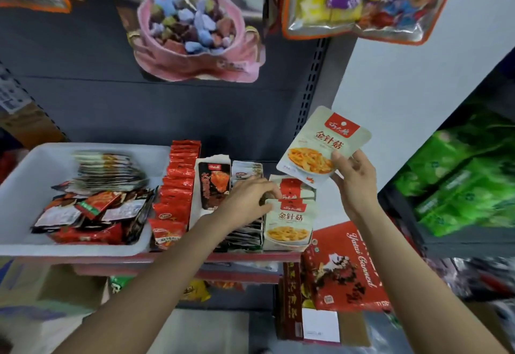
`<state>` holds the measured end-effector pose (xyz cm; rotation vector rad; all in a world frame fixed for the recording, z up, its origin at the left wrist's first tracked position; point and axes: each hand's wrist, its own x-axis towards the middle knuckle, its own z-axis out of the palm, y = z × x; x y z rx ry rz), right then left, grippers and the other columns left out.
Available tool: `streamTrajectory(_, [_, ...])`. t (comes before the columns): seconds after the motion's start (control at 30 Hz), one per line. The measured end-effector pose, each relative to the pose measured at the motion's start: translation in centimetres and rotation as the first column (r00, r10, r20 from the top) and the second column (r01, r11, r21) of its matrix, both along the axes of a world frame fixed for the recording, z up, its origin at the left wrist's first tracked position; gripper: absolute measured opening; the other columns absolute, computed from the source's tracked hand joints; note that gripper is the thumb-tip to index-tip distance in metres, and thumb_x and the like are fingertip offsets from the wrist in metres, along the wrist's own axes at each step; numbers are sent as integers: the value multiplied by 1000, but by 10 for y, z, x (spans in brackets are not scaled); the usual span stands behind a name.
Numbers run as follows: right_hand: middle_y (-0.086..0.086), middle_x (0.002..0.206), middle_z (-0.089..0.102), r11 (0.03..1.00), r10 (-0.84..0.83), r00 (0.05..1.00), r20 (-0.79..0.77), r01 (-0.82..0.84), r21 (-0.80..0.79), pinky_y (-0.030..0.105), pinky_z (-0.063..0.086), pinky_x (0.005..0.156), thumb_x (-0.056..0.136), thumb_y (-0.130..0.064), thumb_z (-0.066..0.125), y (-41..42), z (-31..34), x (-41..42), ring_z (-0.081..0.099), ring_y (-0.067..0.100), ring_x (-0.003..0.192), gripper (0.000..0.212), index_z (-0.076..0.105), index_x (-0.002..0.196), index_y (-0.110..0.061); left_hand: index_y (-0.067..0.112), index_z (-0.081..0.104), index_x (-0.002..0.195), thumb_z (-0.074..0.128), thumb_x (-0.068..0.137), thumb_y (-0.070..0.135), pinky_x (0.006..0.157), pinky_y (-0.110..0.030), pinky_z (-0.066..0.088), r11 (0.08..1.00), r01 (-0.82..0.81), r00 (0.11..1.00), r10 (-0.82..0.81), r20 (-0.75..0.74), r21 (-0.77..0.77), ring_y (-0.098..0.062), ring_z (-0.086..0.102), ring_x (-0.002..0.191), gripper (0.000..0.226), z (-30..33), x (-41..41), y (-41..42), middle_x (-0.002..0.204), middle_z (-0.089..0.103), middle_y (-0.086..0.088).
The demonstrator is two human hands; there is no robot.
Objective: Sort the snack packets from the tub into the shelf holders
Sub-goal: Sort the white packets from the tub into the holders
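The pale packet (323, 147) in the right hand (354, 183) reads 金针菇 under a red logo, above a picture of yellow strips. The same writing shows on the front packet of the row (289, 219) in the rightmost shelf holder, where the left hand (248, 200) pinches packet tops. A red box (342, 267) below reads "Canned". A white tub (36, 175) of mixed packets sits on the dark metal shelf (167, 113), left of the red packets (175, 192); the held packet hangs just above the row
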<state>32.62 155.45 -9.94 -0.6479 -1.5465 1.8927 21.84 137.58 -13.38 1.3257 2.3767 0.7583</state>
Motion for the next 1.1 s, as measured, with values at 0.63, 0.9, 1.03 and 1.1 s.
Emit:
streamTrajectory(0.63, [-4,86,66,782,29,908,419,-281,556,28,53,72,92,-9,55,-1,-22,-3,64,13,83,13,60,86,-18,23,70,103,68,84,16,107,-37,39,994,-41,998,38,40,98,-11,46,121,20,0,0,-1,141,35,1])
streamTrajectory(0.9, [1,91,67,757,32,785,619,-424,498,13,42,60,91,-12,58,-1,-27,-3,61,12,81,5,63,89,-13,25,65,112,63,88,19,101,-26,36,999,-24,999,23,26,39,-10,47,117,25,0,-1,-4,128,48,5])
streamTrajectory(1.03, [0,87,66,674,23,762,647,-489,553,7,41,61,92,-7,55,-5,-19,-9,61,13,81,15,65,82,-13,25,64,114,66,86,18,103,-33,40,998,-27,998,24,53,49,-11,50,115,29,-2,-1,-5,126,53,4])
streamTrajectory(1.1, [4,87,69,638,28,698,715,-563,525,13,48,65,91,-4,57,-5,-17,-14,65,17,83,19,66,77,-13,24,63,114,67,85,18,104,-31,38,998,-29,999,26,44,61,-12,50,117,30,-2,-2,-7,127,56,3])
